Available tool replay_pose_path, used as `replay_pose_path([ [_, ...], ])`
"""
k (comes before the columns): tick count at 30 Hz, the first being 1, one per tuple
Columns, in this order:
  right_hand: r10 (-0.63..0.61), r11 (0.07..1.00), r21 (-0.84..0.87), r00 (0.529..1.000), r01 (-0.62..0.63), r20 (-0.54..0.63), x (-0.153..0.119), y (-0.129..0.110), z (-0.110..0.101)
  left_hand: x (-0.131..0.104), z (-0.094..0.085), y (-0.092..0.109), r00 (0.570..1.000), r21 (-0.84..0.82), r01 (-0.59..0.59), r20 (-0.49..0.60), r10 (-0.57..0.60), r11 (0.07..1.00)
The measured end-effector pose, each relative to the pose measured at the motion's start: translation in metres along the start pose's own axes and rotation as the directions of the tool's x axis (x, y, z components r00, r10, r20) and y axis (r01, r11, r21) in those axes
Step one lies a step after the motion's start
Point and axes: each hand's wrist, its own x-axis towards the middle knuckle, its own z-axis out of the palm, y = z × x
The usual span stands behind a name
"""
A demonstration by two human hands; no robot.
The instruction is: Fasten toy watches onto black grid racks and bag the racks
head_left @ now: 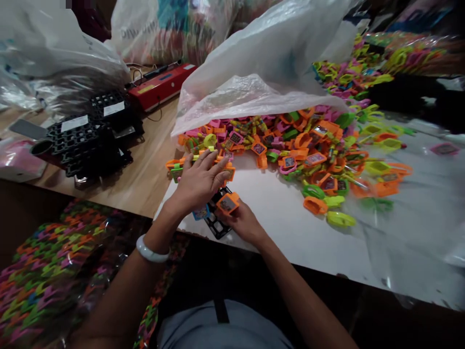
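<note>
Across a wooden bench [145, 179] partly covered by a white sheet [269, 208], a heap of bright plastic toy pieces [323, 155] spreads out beneath a translucent bag [269, 72], with a red device [163, 87] and stacked black trays [83, 140] off to the left. Near the front edge, the left hand [199, 179] lies palm down with its fingers spread over several orange pieces [229, 169], while the right hand [245, 222] pinches an orange framed piece [228, 203] above a black lattice strip [218, 229].

Right grip [246, 224] partly hidden by orange piece [228, 203]; pink bundle [19, 159] cut off (left edge).
</note>
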Motion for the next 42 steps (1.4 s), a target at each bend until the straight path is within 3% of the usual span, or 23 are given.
replay_pose_path([
  [2,-0.019,0.998,-0.062,1.0,0.02,0.007,0.009,0.004,0.012,0.002,0.0,0.0,1.0,-0.02,0.008,0.0,-0.008,1.0],
  [5,-0.022,0.985,-0.168,0.999,0.027,0.031,0.015,0.009,0.01,0.004,-0.002,-0.002,1.0,-0.091,0.011,-0.001,-0.011,0.996],
  [7,-0.044,0.964,-0.258,0.997,0.059,0.064,0.015,0.01,0.004,-0.003,-0.002,-0.005,0.995,-0.193,-0.016,-0.095,-0.002,0.981],
  [8,-0.06,0.949,-0.304,0.996,0.08,0.073,0.014,0.011,0.002,-0.011,-0.001,-0.006,0.981,-0.253,-0.03,-0.195,-0.021,0.967],
  [9,-0.077,0.933,-0.345,0.994,0.097,0.073,0.013,0.012,0.0,-0.023,0.001,-0.007,0.944,-0.314,-0.032,-0.321,-0.074,0.949],
  [10,-0.093,0.918,-0.382,0.994,0.111,0.064,0.012,0.014,-0.001,-0.037,0.007,-0.006,0.881,-0.376,-0.018,-0.445,-0.164,0.926],
  [11,-0.11,0.903,-0.413,0.993,0.12,0.049,0.011,0.016,-0.001,-0.054,0.014,-0.005,0.788,-0.441,0.012,-0.549,-0.28,0.898],
  [12,-0.125,0.891,-0.436,0.992,0.126,0.03,0.009,0.018,0.0,-0.072,0.024,-0.003,0.683,-0.512,0.068,-0.602,-0.414,0.856],
  [13,-0.139,0.883,-0.451,0.99,0.129,0.012,0.008,0.021,0.0,-0.089,0.036,0.0,0.615,-0.575,0.13,-0.593,-0.521,0.808],
  [14,-0.151,0.878,-0.46,0.989,0.134,0.001,0.007,0.023,0.001,-0.105,0.049,0.004,0.594,-0.605,0.173,-0.566,-0.572,0.777],
  [15,-0.165,0.873,-0.465,0.986,0.145,-0.003,0.005,0.025,0.002,-0.118,0.062,0.007,0.627,-0.614,0.191,-0.524,-0.577,0.766],
  [16,-0.183,0.867,-0.47,0.983,0.163,0.003,0.004,0.027,0.003,-0.127,0.075,0.01,0.695,-0.611,0.205,-0.46,-0.553,0.765],
  [18,-0.224,0.845,-0.494,0.974,0.206,0.022,0.002,0.028,0.005,-0.133,0.098,0.014,0.787,-0.558,0.215,-0.387,-0.48,0.802],
  [20,-0.256,0.81,-0.535,0.966,0.24,0.045,0.002,0.028,0.006,-0.127,0.113,0.014,0.83,-0.482,0.203,-0.377,-0.411,0.853],
  [25,-0.302,0.745,-0.591,0.946,0.31,0.115,0.006,0.026,0.007,-0.104,0.126,-0.001,0.842,-0.4,0.137,-0.435,-0.319,0.906],
  [34,-0.338,0.702,-0.632,0.934,0.329,0.111,0.004,0.034,0.009,-0.107,0.134,-0.011,0.858,-0.364,0.103,-0.438,-0.268,0.926],
  [39,-0.236,0.64,-0.734,0.967,0.227,0.094,0.006,0.037,0.02,-0.106,0.137,-0.011,0.85,-0.366,0.113,-0.446,-0.281,0.924],
  [42,-0.211,0.672,-0.708,0.972,0.218,0.099,0.006,0.033,0.023,-0.106,0.136,-0.009,0.841,-0.352,0.131,-0.456,-0.292,0.927],
])
